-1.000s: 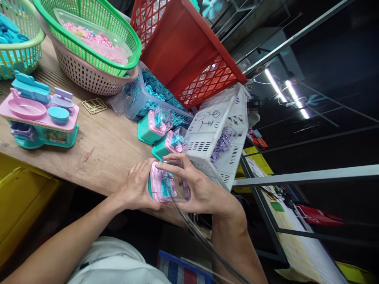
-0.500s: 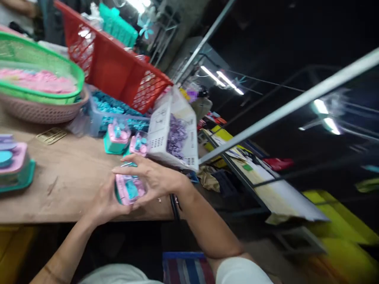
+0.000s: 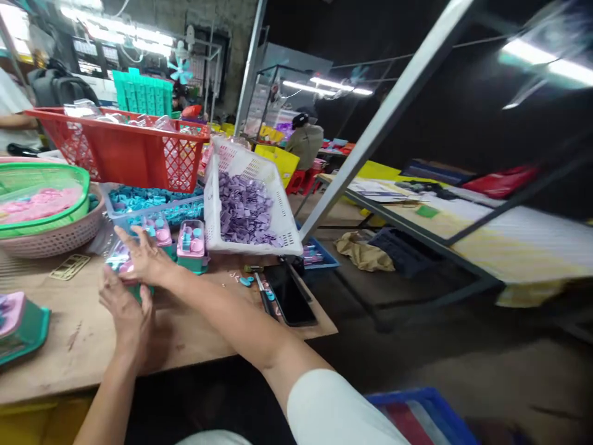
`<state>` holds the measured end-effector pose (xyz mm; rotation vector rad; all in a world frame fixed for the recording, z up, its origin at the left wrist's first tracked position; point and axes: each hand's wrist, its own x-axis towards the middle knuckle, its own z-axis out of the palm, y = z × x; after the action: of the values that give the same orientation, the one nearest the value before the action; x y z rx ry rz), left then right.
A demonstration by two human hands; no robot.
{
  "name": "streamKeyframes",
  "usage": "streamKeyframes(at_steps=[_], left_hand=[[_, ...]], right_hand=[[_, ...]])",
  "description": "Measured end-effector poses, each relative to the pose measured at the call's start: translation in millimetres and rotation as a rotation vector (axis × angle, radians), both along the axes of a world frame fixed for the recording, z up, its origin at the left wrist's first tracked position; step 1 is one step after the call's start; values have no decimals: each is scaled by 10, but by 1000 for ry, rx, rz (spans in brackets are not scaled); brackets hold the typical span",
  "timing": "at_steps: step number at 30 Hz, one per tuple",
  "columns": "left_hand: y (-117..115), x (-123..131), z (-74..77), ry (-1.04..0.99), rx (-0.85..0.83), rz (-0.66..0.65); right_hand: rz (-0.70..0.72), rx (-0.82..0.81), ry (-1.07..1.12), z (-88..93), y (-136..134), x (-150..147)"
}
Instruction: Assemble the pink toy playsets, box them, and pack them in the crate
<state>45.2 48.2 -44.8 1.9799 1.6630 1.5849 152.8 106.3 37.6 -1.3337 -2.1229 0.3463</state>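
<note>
A small pink-and-teal plastic toy box point(image 3: 121, 258) with a clear cover is between my two hands over the wooden table. My left hand point(image 3: 124, 303) wraps round its near side, thumb low against the teal base. From the right, my right hand point(image 3: 147, 259) grips the top, its fingers reaching over the cover and hiding much of it. Just behind my right hand stands a similar toy box point(image 3: 162, 233), partly covered by the fingers. Another toy box point(image 3: 191, 244) stands upright beside it. At the left edge is a larger-looking toy box point(image 3: 21, 327), cut off by the frame.
Behind my hands sit a clear bin of blue parts point(image 3: 155, 207), a red basket point(image 3: 125, 151) with clear covers, and a tilted white basket point(image 3: 287, 232) of purple pieces. Green basket point(image 3: 86, 191) is left. A phone point(image 3: 290, 296) and knife point(image 3: 264, 293) lie right. Co-worker point(image 3: 306, 139) sits beyond.
The view has levelled and swung right. Both hands, still round the toy box, have moved away from the table's front edge, towards the bins. The phone and knife have come into view.
</note>
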Motion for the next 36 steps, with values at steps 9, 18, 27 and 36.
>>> streamKeyframes(at_steps=[9,18,27,36], left_hand=[[378,77,124,88,-124,119],[311,373,367,176,-297,271],[-212,-1504,468,162,157,596],[-287,-1159,432,155,-115,385]], right_hand=[[-27,-39,200,-200,136,-124],[-328,477,109,487,-116,794],[-1020,-236,-395,571,-199,2547],[-987,-228,-527,269,-236,2696]])
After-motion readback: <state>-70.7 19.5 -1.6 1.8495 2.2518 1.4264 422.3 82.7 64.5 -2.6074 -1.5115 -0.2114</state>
